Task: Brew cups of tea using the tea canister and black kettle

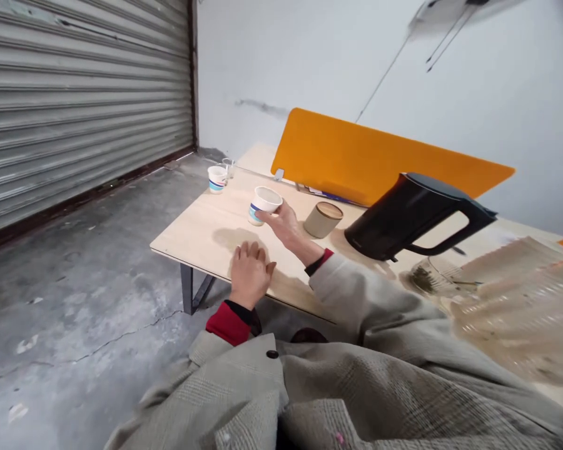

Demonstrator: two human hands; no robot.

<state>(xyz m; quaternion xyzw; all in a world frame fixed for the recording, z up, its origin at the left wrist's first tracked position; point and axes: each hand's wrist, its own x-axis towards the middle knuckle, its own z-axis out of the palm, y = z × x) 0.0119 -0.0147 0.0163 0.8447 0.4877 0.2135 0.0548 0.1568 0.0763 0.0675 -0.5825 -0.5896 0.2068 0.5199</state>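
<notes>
My right hand (286, 226) reaches across the wooden table (201, 234) and grips a white paper cup (264, 204) with a blue band, which stands upright on the tabletop. My left hand (248, 274) rests on the table near its front edge, fingers curled loosely together, holding nothing. Both arms wear a grey-green coat with red cuffs. A tan round jar (323, 219) with a wooden lid stands just right of the cup.
A black electric kettle (415, 215) stands at the right. A glass vessel (431, 278) and blurred clear plastic lie beyond it. A second paper cup (216, 179) and a small glass (228, 166) stand at the far corner. An orange divider (356, 156) backs the table.
</notes>
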